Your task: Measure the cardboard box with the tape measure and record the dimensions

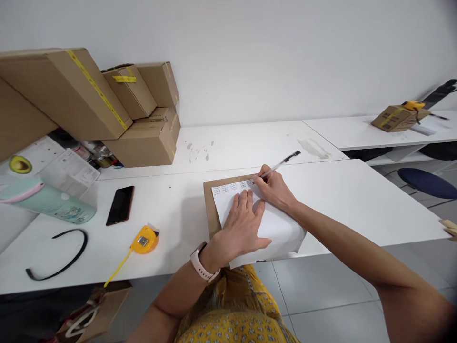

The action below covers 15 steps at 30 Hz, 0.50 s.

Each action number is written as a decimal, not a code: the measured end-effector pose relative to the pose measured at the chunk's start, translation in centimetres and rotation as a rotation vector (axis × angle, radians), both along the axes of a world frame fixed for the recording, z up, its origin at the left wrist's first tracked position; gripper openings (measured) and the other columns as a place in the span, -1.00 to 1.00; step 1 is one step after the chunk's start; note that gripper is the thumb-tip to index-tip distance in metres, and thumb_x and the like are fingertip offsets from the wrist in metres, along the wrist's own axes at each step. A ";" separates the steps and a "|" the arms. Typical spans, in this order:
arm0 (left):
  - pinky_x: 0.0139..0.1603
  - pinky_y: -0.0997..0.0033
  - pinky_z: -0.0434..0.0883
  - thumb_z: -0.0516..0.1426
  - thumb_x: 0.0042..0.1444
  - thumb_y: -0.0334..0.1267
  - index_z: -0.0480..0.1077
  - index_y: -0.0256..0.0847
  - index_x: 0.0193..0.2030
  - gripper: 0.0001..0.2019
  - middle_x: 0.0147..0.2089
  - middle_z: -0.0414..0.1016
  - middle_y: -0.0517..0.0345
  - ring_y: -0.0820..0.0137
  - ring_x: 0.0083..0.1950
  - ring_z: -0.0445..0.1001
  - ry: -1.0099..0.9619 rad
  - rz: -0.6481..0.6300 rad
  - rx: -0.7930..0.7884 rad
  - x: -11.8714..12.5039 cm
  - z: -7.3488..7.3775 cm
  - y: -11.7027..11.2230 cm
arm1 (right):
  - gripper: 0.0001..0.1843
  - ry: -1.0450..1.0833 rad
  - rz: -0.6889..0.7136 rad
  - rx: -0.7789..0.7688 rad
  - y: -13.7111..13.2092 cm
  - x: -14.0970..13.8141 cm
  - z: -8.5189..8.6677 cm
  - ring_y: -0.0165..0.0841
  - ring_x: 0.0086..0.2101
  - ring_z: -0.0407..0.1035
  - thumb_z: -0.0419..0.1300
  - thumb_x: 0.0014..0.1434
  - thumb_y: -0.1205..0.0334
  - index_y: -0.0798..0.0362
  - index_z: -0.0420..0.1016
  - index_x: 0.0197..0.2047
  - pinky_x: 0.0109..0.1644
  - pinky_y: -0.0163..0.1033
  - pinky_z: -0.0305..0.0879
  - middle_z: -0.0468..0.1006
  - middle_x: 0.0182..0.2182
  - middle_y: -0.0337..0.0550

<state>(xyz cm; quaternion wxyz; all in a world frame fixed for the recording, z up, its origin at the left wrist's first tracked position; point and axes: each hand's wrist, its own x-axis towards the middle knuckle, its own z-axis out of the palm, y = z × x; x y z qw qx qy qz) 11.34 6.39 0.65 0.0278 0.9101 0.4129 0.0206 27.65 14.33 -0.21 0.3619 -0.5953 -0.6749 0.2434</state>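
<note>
A white sheet of paper (274, 228) with small printed or written rows lies on a brown cardboard piece (210, 209) at the table's front edge. My left hand (243, 224) rests flat on the sheet, fingers together and stretched out, a pink watch on the wrist. My right hand (273, 188) is closed round a pen (282, 164) with its tip on the upper part of the sheet.
On the white table (357, 200) lie a black phone (120, 205), a yellow tape measure (143, 240), a black headband (60, 259) and a mint bottle (50, 202). Cardboard boxes (107, 105) are stacked at back left. A blue stool (426, 183) stands at right.
</note>
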 end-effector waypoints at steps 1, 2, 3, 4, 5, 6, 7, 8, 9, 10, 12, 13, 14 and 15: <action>0.49 -0.17 -0.06 0.25 0.08 0.24 0.10 -0.48 0.41 -0.02 0.49 -0.03 -0.63 -0.28 0.54 -0.07 -0.001 -0.002 -0.001 0.0 0.0 0.0 | -0.87 -0.001 -0.005 0.000 0.0 0.0 0.0 -0.41 -0.55 0.13 0.09 0.21 0.17 -0.04 0.25 -0.37 -0.45 -0.24 0.01 0.25 -0.61 -0.35; 0.49 -0.17 -0.06 0.25 0.08 0.24 0.10 -0.49 0.41 -0.02 0.49 -0.03 -0.64 -0.29 0.54 -0.07 -0.002 -0.003 -0.002 0.0 0.0 0.0 | -0.87 -0.003 -0.004 -0.002 0.0 0.1 -0.1 -0.41 -0.55 0.13 0.09 0.22 0.17 -0.05 0.24 -0.37 -0.45 -0.24 0.01 0.24 -0.61 -0.35; 0.49 -0.17 -0.06 0.25 0.07 0.24 0.10 -0.49 0.41 -0.02 0.49 -0.04 -0.64 -0.29 0.54 -0.08 -0.003 -0.003 -0.004 0.0 0.0 0.0 | -0.87 -0.007 0.000 -0.007 0.0 0.1 -0.1 -0.41 -0.56 0.13 0.09 0.22 0.17 -0.05 0.24 -0.37 -0.46 -0.24 0.01 0.25 -0.61 -0.35; 0.49 -0.16 -0.07 0.25 0.07 0.24 0.10 -0.49 0.41 -0.01 0.49 -0.04 -0.63 -0.29 0.54 -0.08 -0.004 0.000 -0.006 0.0 0.0 0.0 | -0.87 -0.011 0.005 -0.010 0.0 0.1 -0.1 -0.41 -0.56 0.13 0.09 0.22 0.17 -0.05 0.24 -0.37 -0.46 -0.23 0.00 0.25 -0.60 -0.35; 0.49 -0.16 -0.07 0.25 0.07 0.25 0.10 -0.48 0.42 -0.01 0.50 -0.04 -0.62 -0.28 0.54 -0.08 -0.003 0.002 -0.007 0.0 0.0 0.0 | -0.87 -0.014 0.009 -0.012 0.0 0.1 -0.1 -0.41 -0.56 0.13 0.09 0.22 0.18 -0.05 0.24 -0.37 -0.46 -0.23 0.00 0.26 -0.60 -0.35; 0.49 -0.16 -0.07 0.25 0.07 0.25 0.10 -0.48 0.42 -0.01 0.50 -0.03 -0.60 -0.27 0.54 -0.09 -0.001 0.004 -0.010 0.1 0.0 0.0 | -0.87 -0.015 0.012 -0.010 0.1 0.1 -0.1 -0.41 -0.56 0.14 0.09 0.22 0.18 -0.05 0.24 -0.38 -0.46 -0.23 0.01 0.26 -0.60 -0.35; 0.49 -0.17 -0.06 0.24 0.08 0.25 0.09 -0.47 0.42 -0.01 0.50 -0.03 -0.59 -0.26 0.54 -0.09 0.001 0.005 -0.011 0.1 0.0 0.0 | -0.86 -0.014 0.013 -0.007 0.1 0.1 -0.1 -0.40 -0.55 0.14 0.09 0.22 0.18 -0.05 0.24 -0.38 -0.45 -0.24 0.02 0.27 -0.60 -0.35; 0.49 -0.17 -0.06 0.24 0.08 0.25 0.09 -0.46 0.43 -0.01 0.50 -0.03 -0.58 -0.26 0.54 -0.09 0.003 0.005 -0.011 0.1 0.0 0.1 | -0.86 -0.012 0.014 -0.004 0.1 0.1 -0.1 -0.40 -0.55 0.15 0.09 0.22 0.18 -0.05 0.24 -0.38 -0.45 -0.24 0.03 0.27 -0.60 -0.35; 0.49 -0.17 -0.05 0.24 0.08 0.25 0.09 -0.46 0.42 -0.02 0.50 -0.03 -0.58 -0.26 0.54 -0.09 0.005 0.003 -0.010 0.0 0.0 0.1 | -0.86 -0.009 0.015 -0.002 0.1 0.1 -0.1 -0.40 -0.54 0.16 0.09 0.22 0.18 -0.05 0.24 -0.38 -0.44 -0.24 0.04 0.28 -0.60 -0.35; 0.49 -0.17 -0.05 0.24 0.08 0.25 0.10 -0.46 0.42 -0.02 0.50 -0.03 -0.58 -0.26 0.54 -0.08 0.006 0.002 -0.008 0.0 0.0 0.0 | -0.85 -0.008 0.018 -0.001 0.1 0.1 -0.1 -0.40 -0.54 0.16 0.09 0.22 0.17 -0.05 0.25 -0.39 -0.44 -0.24 0.04 0.28 -0.60 -0.34; 0.49 -0.17 -0.05 0.24 0.07 0.26 0.11 -0.47 0.41 -0.02 0.50 -0.02 -0.59 -0.26 0.54 -0.08 0.004 0.003 -0.001 0.0 -0.1 0.0 | -0.85 -0.011 0.026 -0.003 0.1 0.1 -0.2 -0.40 -0.54 0.16 0.08 0.22 0.17 -0.05 0.24 -0.39 -0.44 -0.24 0.03 0.28 -0.60 -0.34; 0.49 -0.17 -0.05 0.24 0.07 0.26 0.11 -0.47 0.41 -0.02 0.50 -0.02 -0.59 -0.26 0.54 -0.07 0.003 0.004 0.001 0.0 -0.1 0.0 | -0.84 -0.011 0.026 -0.005 0.1 0.1 -0.2 -0.40 -0.54 0.15 0.08 0.22 0.17 -0.05 0.24 -0.39 -0.44 -0.24 0.03 0.28 -0.60 -0.34; 0.49 -0.17 -0.05 0.24 0.07 0.26 0.11 -0.47 0.41 -0.01 0.50 -0.02 -0.58 -0.26 0.54 -0.07 0.002 0.005 0.003 0.0 -0.2 0.0 | -0.84 -0.008 0.022 -0.004 0.1 0.1 -0.2 -0.40 -0.54 0.14 0.08 0.22 0.17 -0.05 0.23 -0.40 -0.44 -0.24 0.02 0.27 -0.60 -0.34; 0.48 -0.17 -0.04 0.23 0.07 0.27 0.11 -0.47 0.41 -0.01 0.50 -0.02 -0.58 -0.27 0.54 -0.07 0.001 0.004 0.005 0.0 -0.2 0.0 | -0.85 -0.001 0.015 -0.001 0.1 0.1 -0.2 -0.40 -0.55 0.13 0.09 0.22 0.17 -0.05 0.23 -0.40 -0.44 -0.24 0.02 0.27 -0.61 -0.34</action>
